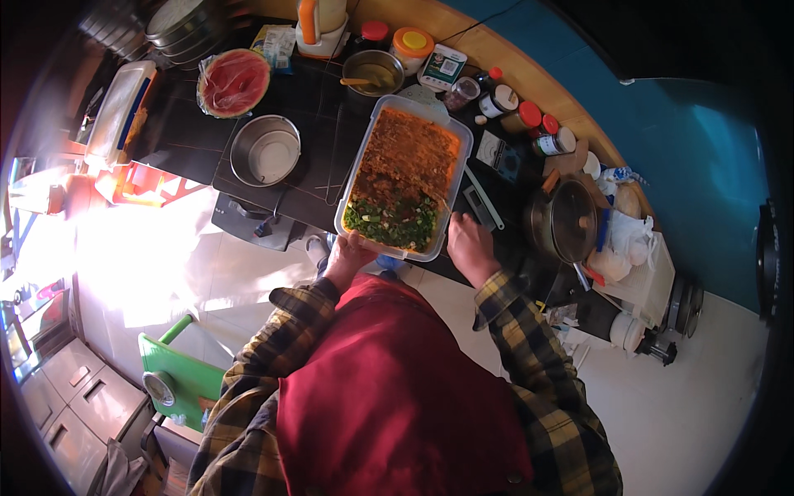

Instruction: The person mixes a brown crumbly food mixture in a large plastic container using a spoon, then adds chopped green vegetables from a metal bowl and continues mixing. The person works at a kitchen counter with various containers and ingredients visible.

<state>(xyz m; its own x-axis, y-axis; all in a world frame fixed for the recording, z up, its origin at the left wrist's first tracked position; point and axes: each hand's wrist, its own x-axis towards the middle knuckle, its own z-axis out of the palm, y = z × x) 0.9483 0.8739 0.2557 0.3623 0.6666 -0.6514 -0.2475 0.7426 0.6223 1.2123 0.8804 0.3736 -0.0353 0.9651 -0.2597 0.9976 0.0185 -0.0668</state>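
Observation:
A clear plastic container (468, 146) holds a reddish-orange mixture (403, 155) like minced filling, with chopped green onion (391, 224) heaped at its near end. My left hand (348, 257) grips the near left corner of the container, thumb over the rim. Beside the right wall, my right hand (471, 247) is closed in a fist around what looks like a thin utensil (444, 201), its tip over the mixture. Most of that utensil is hidden by my fingers. The container's near end sticks out past the edge of the black counter (310, 192).
A steel pot (265, 150) and a plastic-covered cut watermelon (234, 84) sit left. Behind stands a steel pot of liquid (373, 73) with a spoon. Several jars (498, 101) line the wall. Rightward are a peeler-like tool (483, 199), a digital scale (498, 156) and a lidded pan (564, 221).

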